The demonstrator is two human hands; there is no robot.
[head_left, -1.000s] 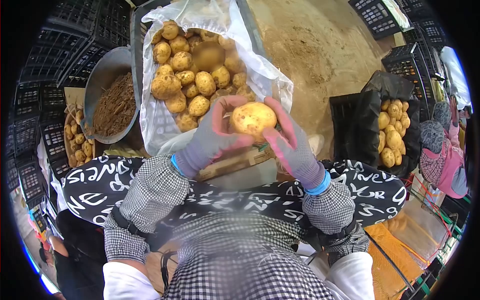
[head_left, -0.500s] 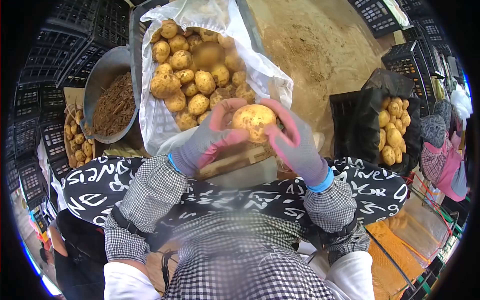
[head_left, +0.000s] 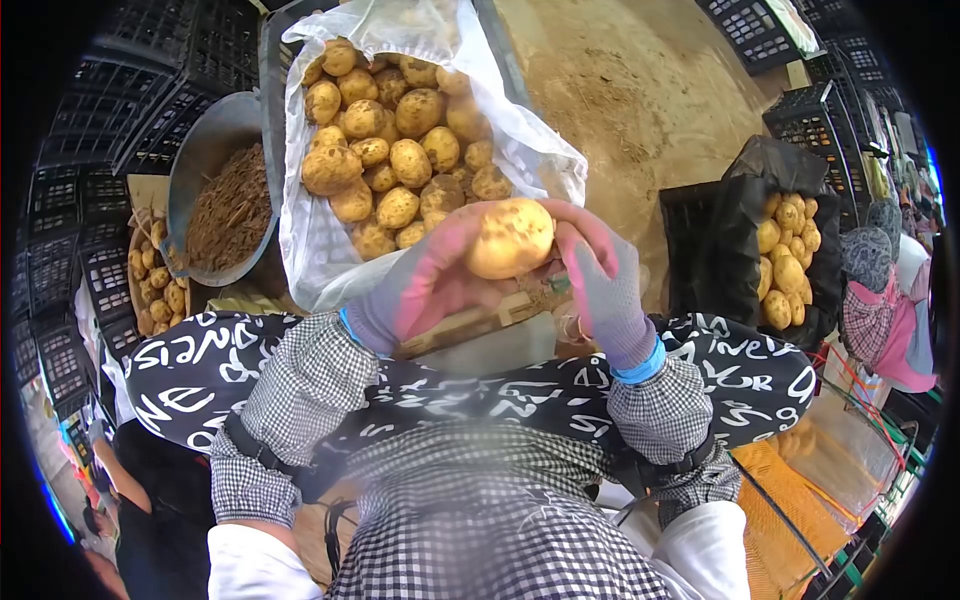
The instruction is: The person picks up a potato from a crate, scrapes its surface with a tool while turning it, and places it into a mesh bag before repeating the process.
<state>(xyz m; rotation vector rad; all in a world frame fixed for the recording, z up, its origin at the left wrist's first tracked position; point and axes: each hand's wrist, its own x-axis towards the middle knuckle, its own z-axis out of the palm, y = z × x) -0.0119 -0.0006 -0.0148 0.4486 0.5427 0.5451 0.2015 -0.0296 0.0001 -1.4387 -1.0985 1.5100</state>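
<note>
A large yellow potato [head_left: 508,240] with brownish soil marks is held between my two gloved hands, over the front edge of the white bag. My left hand [head_left: 432,275], in a grey and pink glove, cups it from the left and below. My right hand [head_left: 603,275], gloved the same way, has its fingers at the potato's right edge, with the thumb bent close beside it. Just beyond, the open white bag [head_left: 545,150] holds many soil-marked potatoes [head_left: 400,160].
To the left stand a tub of brown soil-like debris [head_left: 232,215] and a container of small potatoes [head_left: 155,285]. A black-lined crate [head_left: 705,240] with potatoes sits at right. Stacked black crates [head_left: 150,80] line the left side. Other people are at both edges.
The potato has been turned and tilted between my hands and raised slightly. My right thumb has drawn back from its front face, while my left hand has rotated palm-up beneath it.
</note>
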